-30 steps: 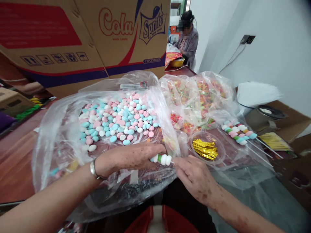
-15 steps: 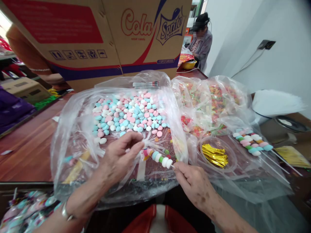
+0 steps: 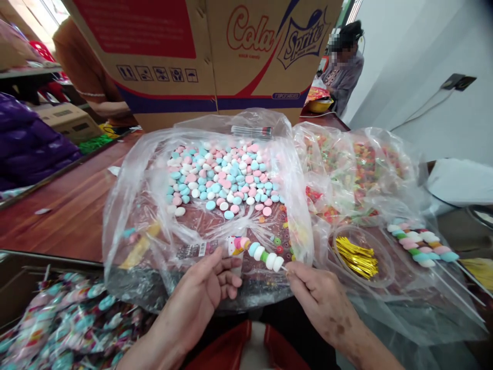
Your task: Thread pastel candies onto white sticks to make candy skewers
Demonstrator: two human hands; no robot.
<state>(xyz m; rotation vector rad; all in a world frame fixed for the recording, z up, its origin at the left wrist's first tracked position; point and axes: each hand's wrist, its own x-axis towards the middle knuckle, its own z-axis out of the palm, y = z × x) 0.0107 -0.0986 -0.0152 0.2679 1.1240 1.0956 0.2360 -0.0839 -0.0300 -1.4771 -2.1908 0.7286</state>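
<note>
My right hand point(image 3: 318, 293) pinches the thin white stick of a candy skewer point(image 3: 262, 254). White, green, blue and pink candies are threaded along it, with a printed piece at its far left tip. My left hand point(image 3: 206, 288) is open just below that tip, palm turned inward and fingers loosely bent, holding nothing. Beyond both hands, many loose pink, blue and white candies point(image 3: 219, 174) are spread on clear plastic point(image 3: 134, 169). A flat clear wrapper with a barcode point(image 3: 192, 250) lies left of the skewer's tip. Small ring-shaped candies point(image 3: 277, 240) lie just behind the skewer.
Gold twist ties point(image 3: 356, 257) lie in a round clear tray at right, beside several finished candy skewers point(image 3: 421, 241). Behind are bags of colourful candies point(image 3: 362, 154) and a large cardboard box point(image 3: 215, 56). Wrapped candy skewers point(image 3: 77, 318) fill a box at lower left. Two other people are beyond.
My left hand has dropped from above the skewer to below its tip and turned its palm inward. My right hand keeps the stick. The whole view has shifted left.
</note>
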